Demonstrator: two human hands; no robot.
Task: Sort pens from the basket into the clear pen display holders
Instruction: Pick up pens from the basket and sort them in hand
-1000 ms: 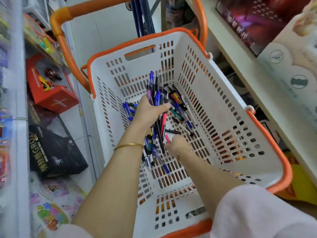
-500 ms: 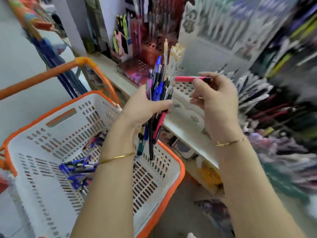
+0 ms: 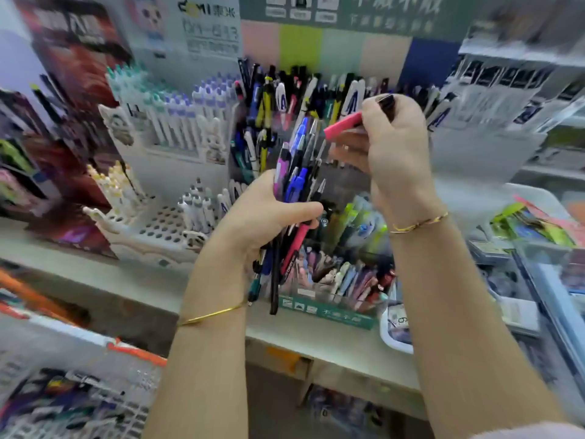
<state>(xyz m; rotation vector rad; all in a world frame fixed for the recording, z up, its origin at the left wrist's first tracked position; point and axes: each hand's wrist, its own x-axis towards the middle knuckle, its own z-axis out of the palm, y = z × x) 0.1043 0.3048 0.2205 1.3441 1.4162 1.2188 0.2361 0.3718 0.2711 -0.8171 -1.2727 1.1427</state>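
Observation:
My left hand point(image 3: 262, 213) grips an upright bundle of pens point(image 3: 296, 172) in blue, black, purple and pink, held in front of the shelf. My right hand point(image 3: 392, 147) pinches a single pink pen point(image 3: 343, 124) with a black end, held level above and to the right of the bundle. Behind both hands stands the clear pen display holder point(image 3: 319, 304) with a green label strip and tiers full of assorted pens. The white basket with an orange rim point(image 3: 133, 351) lies blurred at the lower left, with several pens inside.
A white holed pen rack point(image 3: 164, 228) with cat-shaped pens stands left of the clear holder. Rows of white capped pens point(image 3: 177, 115) fill the back left. More clear trays and packaged goods point(image 3: 535, 223) crowd the shelf point(image 3: 332, 343) at the right.
The view swung up from the basket to the shelf. Both hands rose out of the basket, the left carrying the bundle, the right a pink pen, now in front of the clear holder.

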